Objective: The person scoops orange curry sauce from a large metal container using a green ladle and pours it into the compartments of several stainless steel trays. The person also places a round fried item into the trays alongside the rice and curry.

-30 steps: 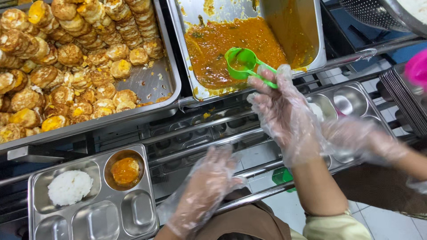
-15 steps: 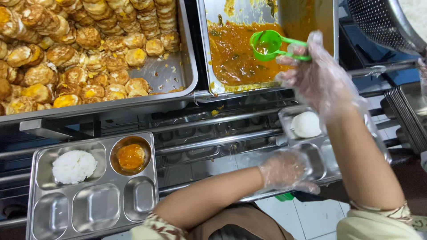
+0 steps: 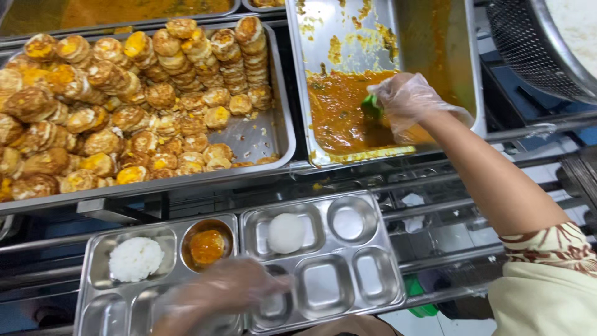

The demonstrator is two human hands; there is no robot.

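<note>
My right hand, in a clear plastic glove, is shut on a green ladle dipped into orange curry in a steel pan. My left hand, also gloved and blurred, rests with spread fingers over the near edges of two steel compartment trays. The left tray holds a rice mound and a round cup of orange curry. The right tray holds a rice mound; its other compartments look bare.
A large steel pan of fried golden egg pieces fills the left. A metal strainer basket sits at the top right. Steel rails run under the pans and trays. A green object lies below the rails.
The right hand lowered the green ladle into the curry. The second tray with rice has slid left beside the first one, and my left hand moved left onto the trays' near edge.
</note>
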